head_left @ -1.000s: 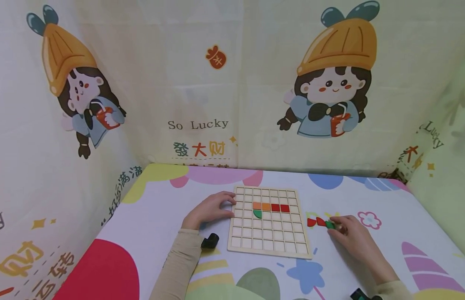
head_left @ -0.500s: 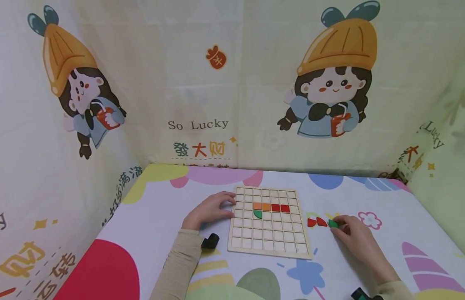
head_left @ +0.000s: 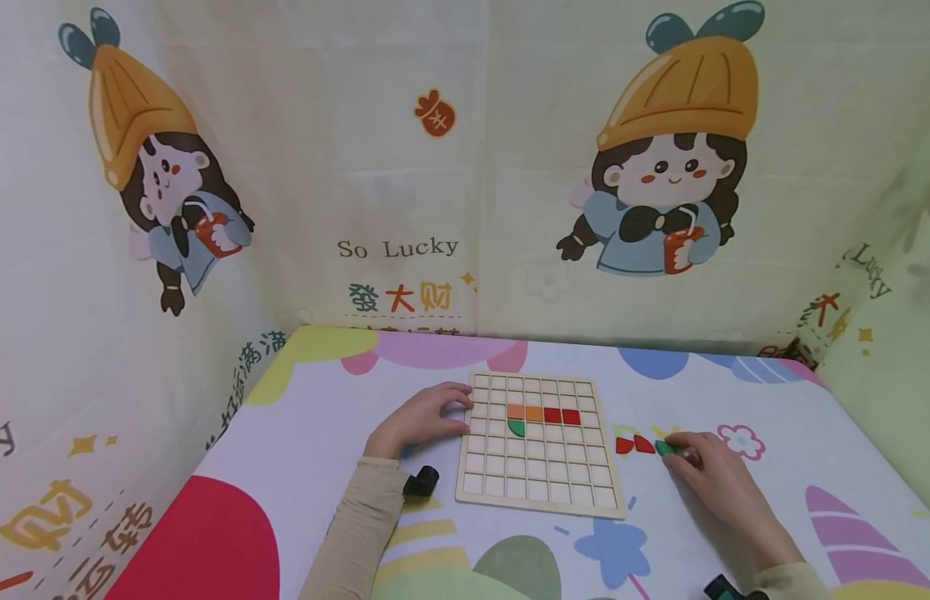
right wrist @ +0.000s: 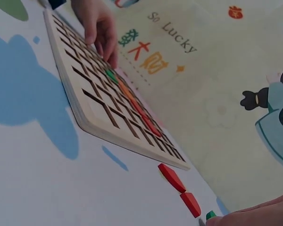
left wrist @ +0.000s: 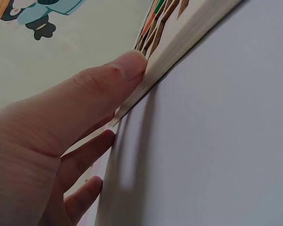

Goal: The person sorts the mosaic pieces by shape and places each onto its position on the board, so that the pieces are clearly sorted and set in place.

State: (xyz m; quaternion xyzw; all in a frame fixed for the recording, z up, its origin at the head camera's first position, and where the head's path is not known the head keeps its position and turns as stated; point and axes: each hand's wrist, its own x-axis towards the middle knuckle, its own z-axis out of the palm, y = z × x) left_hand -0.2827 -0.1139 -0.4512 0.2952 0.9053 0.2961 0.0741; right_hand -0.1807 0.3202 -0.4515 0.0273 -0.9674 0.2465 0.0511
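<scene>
A square wooden grid board (head_left: pixel 540 483) lies on the table. In it sit two orange square tiles (head_left: pixel 524 413), two red square tiles (head_left: pixel 562 416) and a green quarter-round tile (head_left: pixel 516 427). My left hand (head_left: pixel 420 419) touches the board's left edge with thumb and fingertips spread apart; the left wrist view shows the thumb (left wrist: pixel 127 66) against the side of the board. To the right of the board, my right hand (head_left: pixel 708 467) pinches a second green tile (head_left: pixel 664 447) between thumb and forefinger, close over the table. The fingers partly cover this tile.
Two red curved-edge tiles (head_left: pixel 633 444) lie side by side between the board and my right hand. A printed cloth (head_left: pixel 360 533) covers the table, and a cartoon-patterned curtain (head_left: pixel 510 208) hangs behind it. Black devices (head_left: pixel 422 482) sit at both wrists.
My right hand has drawn the green tile slightly right, opening a small gap from the red tiles. My left hand and the tiles on the board stay put.
</scene>
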